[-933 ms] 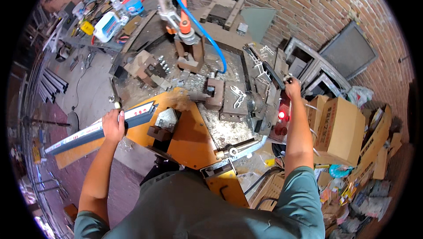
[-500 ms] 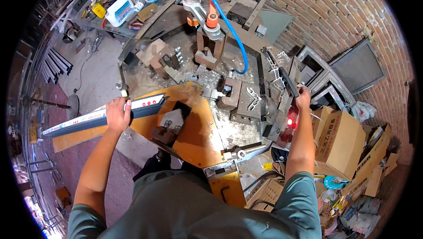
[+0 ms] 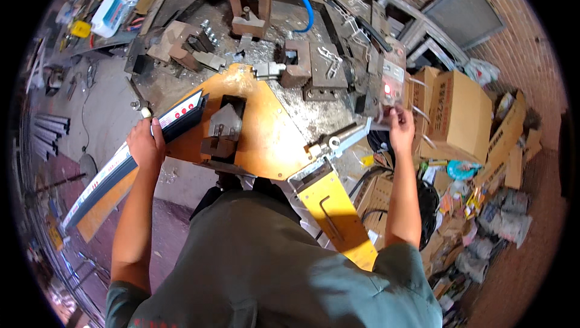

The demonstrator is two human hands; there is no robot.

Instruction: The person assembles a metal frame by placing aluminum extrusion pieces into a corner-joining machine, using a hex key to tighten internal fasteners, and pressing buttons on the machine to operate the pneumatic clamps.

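Note:
My left hand [image 3: 147,142] lies wrapped over a long profile bar [image 3: 104,177] with a white printed face and dark sides. The bar's pointed end rests on the orange machine plate [image 3: 266,125], beside a dark metal clamp block [image 3: 225,124]. Over on the right, my right hand [image 3: 401,128] has its fingers curled together just below a control box [image 3: 393,74] with a lit red lamp. Whatever those fingers pinch, if anything, is too small to make out. Farther off, a black-handled lever [image 3: 373,33] is apart from that hand.
Metal fixture blocks [image 3: 296,62] stand on the machine bed. A blue hose [image 3: 305,5] hangs at the far side. Cardboard boxes [image 3: 453,113] crowd the right, with scrap and bags below them. A yellow plate [image 3: 338,222] juts toward me at the front.
My right hand has come away from the black-handled lever to below the lamp box. My left hand stays on the profile bar. The whole view has shifted, with the machine now higher in it.

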